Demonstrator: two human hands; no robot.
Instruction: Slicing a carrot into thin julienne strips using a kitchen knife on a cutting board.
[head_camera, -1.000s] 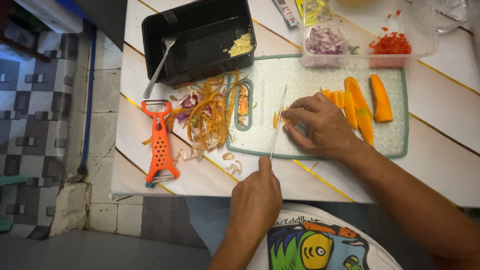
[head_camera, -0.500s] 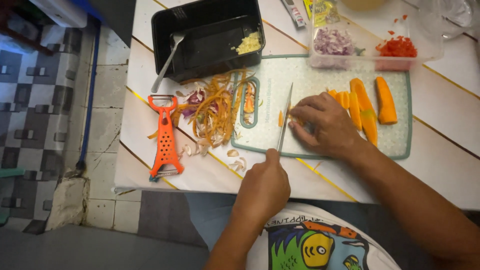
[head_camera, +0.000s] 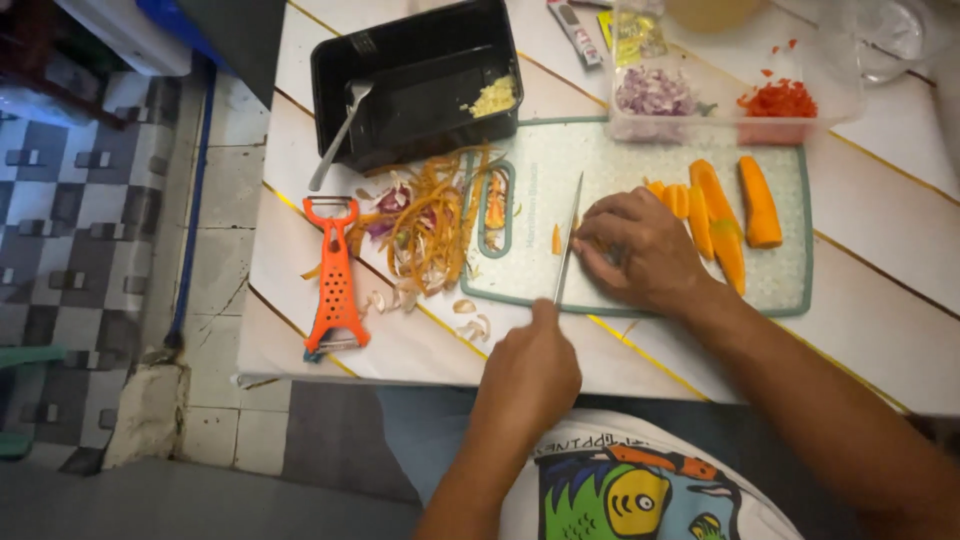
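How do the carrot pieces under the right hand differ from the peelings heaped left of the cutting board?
The carrot pieces are thick, solid orange wedges lying in a row on the cutting board; the peelings are thin, curled strips in a tangled heap on the table. The carrot pieces are plain orange, while the peelings are mixed with purple scraps. The right hand rests beside the pieces; the peelings lie untouched. Both are orange.

Both arms bare to past the elbow, no sleeves, no rings/watch seen. Left hand (head_camera: 527, 375) & right hand (head_camera: 640, 250) ungloved. White tee w/ cartoon fish print: yellow, orange, blue, green; some lettering, too blurred to tell.
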